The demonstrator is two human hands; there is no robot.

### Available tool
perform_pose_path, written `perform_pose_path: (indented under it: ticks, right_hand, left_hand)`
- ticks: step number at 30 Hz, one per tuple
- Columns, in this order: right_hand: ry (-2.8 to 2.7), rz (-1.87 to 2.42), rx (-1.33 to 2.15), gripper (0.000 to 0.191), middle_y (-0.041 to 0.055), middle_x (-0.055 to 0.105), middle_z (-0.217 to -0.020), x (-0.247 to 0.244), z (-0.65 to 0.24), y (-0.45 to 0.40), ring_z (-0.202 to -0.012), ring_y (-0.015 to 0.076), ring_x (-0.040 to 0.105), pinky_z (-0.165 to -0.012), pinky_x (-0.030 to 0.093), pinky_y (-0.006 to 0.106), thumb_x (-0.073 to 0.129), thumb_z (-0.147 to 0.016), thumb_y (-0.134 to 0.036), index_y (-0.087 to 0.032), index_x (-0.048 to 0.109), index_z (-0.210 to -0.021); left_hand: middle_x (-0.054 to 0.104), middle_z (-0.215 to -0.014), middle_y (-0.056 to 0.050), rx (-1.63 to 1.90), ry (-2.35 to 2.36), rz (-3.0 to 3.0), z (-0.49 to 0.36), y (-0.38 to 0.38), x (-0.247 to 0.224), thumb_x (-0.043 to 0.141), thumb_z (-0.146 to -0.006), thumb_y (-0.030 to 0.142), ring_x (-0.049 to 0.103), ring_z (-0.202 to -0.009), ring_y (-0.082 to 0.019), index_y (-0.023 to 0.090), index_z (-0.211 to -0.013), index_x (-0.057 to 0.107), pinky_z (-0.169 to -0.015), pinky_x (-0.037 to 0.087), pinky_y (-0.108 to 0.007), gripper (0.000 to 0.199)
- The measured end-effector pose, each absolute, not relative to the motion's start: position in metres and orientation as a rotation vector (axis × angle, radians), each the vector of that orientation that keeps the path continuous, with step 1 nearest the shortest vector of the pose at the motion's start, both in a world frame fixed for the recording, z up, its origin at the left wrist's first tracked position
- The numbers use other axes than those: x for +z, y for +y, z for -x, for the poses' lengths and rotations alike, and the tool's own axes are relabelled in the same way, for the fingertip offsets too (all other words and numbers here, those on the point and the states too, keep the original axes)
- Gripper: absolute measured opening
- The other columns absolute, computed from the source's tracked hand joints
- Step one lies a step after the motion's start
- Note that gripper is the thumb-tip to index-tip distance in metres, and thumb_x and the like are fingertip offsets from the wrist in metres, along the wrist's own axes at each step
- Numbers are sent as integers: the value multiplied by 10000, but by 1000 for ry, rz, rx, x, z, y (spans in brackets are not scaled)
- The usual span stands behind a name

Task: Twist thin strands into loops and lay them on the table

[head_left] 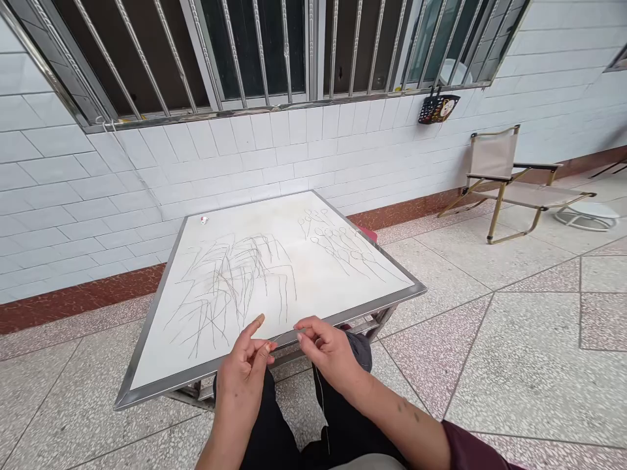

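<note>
My left hand (246, 365) is just over the near edge of the white table (196, 225), thumb pressed to a fingertip and one finger raised. What it pinches is too small to make out. A short gap to the right, my right hand (326, 346) is closed in a pinch. A thin pale strand (322, 398) hangs below it over my lap, apparently from its fingers. Many thin dark bent strands (235, 274) lie in a loose tangle on the left and middle of the table. Several strands with looped ends (337, 243) lie on the right.
A small white and red item (204, 220) lies at the table's far left corner. Behind the table is a tiled wall (274, 150) with a barred window. A black basket (438, 108) hangs there. To the right stand a folding chair (494, 156) and a round white stool (586, 214).
</note>
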State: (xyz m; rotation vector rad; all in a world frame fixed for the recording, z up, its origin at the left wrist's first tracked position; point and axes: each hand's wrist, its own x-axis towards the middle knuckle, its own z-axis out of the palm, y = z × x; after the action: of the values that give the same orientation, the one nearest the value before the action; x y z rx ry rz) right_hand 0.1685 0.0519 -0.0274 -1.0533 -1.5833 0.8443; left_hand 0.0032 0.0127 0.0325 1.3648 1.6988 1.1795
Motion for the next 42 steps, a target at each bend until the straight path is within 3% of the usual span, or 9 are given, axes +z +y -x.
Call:
perform_pose_path:
  ticks: [10,14,21,29,42]
  right_hand:
    - [-1551,1187,858,166,-28,600,-672,-27,-178,70,-596,134,549,-577,454,247,559,-881,-323,-237,668,-972]
    - [-1458,1187,1005,203,-34,591,-682,-28,-180,87,-501,108,483,-491,439,232,553,-879,-370,-228,640,-994]
    - [-1348,1177,1167,259,-31,601,-698,-47,-161,125,-503,102,501,-436,454,209,570,-839,-414,-221,620,-1005]
    - [-1410,1257,1161,213,-27,595,-702,-69,-126,177,-601,122,563,-480,494,212,538,-863,-351,-213,599,-1014]
    - [-1613,1486,1028,158,4,665,-792,-87,-124,209,-572,128,620,-511,479,232,520,-911,-248,-222,632,-1018]
  left_hand:
    - [742,-858,-34,1265,1658,-1306,19,18,16,633,-814,489,690,-783,-212,219,-1328,582,-833,533,-388,582]
    - [738,-843,-48,1347,1588,-1157,35,19,1,688,-765,499,684,-743,-191,163,-1310,589,-766,556,-350,648]
    - [736,-764,-45,1001,1533,-1112,26,11,-30,658,-740,578,682,-690,-200,168,-1142,686,-680,525,-327,575]
    - [731,-726,-62,930,1444,-968,5,20,-58,687,-725,536,657,-628,-184,159,-1035,707,-568,480,-286,488]
    - [755,-840,-86,1012,1363,-659,13,49,-81,722,-755,504,667,-658,-136,141,-1018,691,-598,512,-230,449]
